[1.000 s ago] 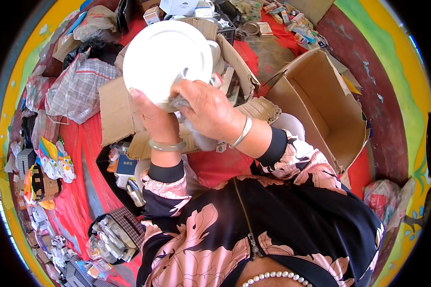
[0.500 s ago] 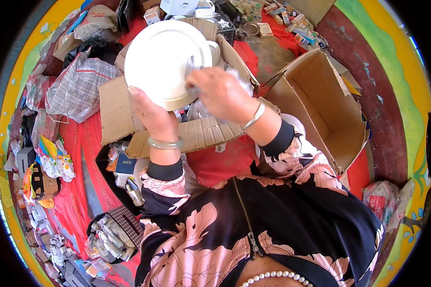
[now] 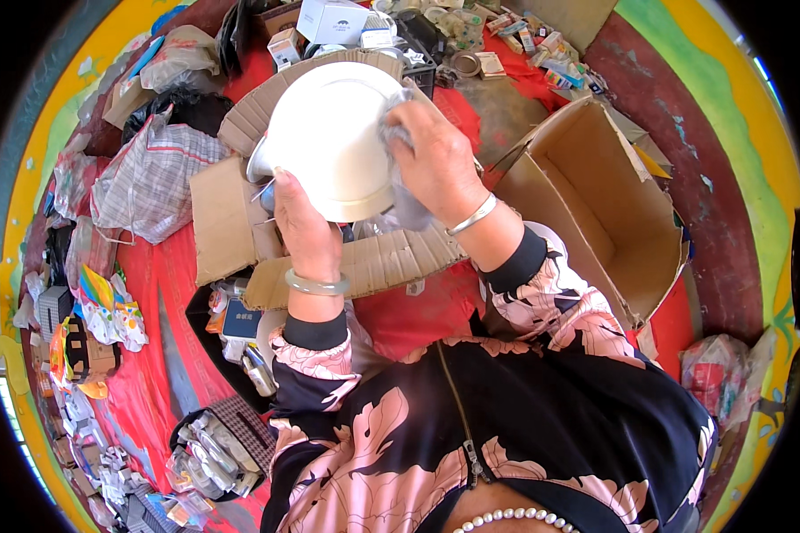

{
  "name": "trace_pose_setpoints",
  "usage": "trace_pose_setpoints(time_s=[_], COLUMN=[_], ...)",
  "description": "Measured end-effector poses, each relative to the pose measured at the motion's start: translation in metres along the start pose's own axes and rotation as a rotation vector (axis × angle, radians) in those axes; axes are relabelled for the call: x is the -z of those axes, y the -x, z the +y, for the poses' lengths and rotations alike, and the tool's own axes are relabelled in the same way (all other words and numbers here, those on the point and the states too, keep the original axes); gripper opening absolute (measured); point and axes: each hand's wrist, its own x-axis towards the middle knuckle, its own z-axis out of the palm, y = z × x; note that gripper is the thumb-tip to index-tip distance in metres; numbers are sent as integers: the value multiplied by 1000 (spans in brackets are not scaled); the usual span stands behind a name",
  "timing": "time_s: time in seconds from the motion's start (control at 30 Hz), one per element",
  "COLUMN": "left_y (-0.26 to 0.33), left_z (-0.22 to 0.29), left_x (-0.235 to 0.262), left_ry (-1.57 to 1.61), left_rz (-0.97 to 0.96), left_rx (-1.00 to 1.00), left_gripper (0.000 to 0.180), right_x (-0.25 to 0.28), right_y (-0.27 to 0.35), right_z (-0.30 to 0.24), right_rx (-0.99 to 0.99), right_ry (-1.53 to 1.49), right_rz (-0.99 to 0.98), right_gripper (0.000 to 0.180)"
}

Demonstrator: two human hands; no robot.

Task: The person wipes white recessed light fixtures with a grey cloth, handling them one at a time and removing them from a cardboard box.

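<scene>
the left hand [image 3: 304, 233] has the white plate [image 3: 329, 142] by its lower rim, thumb up over the face, fingers hidden behind, so that grip is closed on the plate and carrying it. the plate is up in the air in front of the chest, tilted toward the camera, above the flattened cardboard sheets [image 3: 364, 262] lying on the red cloth [image 3: 164, 284].

the right hand [image 3: 436, 160] is pressed on the plate's right edge with a grey rag [image 3: 409, 200] bunched under the palm; fingers curled over the cloth, so it is clamped on the rag and bearing on the rim. this looks like the wiping step, with the right side of the face being worked. most of the face shows clean and white from here, so i'd judge it well along, though the back is out of sight.

the next stroke, as i read it, calls for the left hand to hold firm or turn the plate so a fresh stretch of rim comes under the rag, with steady, light pressure.

an open cardboard box [image 3: 596, 204] stands just to the right, empty as far as shows. a checked bag [image 3: 147, 178] and small cartons [image 3: 329, 22] lie further off.
</scene>
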Motion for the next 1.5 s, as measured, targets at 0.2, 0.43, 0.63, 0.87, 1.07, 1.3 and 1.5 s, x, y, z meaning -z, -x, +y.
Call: trace_pose_setpoints(time_s=[0.2,0.43,0.63,0.87,1.07,1.3,1.5], left_y=[15,11,-2,-11,2,13,4], left_z=[-17,-10,0,4,-15,-17,0], left_x=[-2,-2,13,19,19,6,5], left_ry=[-199,-273,72,-8,-251,-263,-24], left_rz=[-175,-134,21,68,-174,-168,-110], left_rx=[-16,46,86,-64,6,57,88], left_gripper=[63,58,70,68,66,63,76], right_x=[0,-7,-8,12,6,-8,9], right_y=[-13,9,16,-1,-12,9,0], right_z=[-9,-37,-27,9,6,-31,-10], right_rx=[-268,-83,253,291,-109,111,105], right_ry=[-193,-420,-410,-158,-188,-401,-388], right_rz=[295,-99,-425,-349,137,-65,-406], right_gripper=[28,41,38,38,34,40,36])
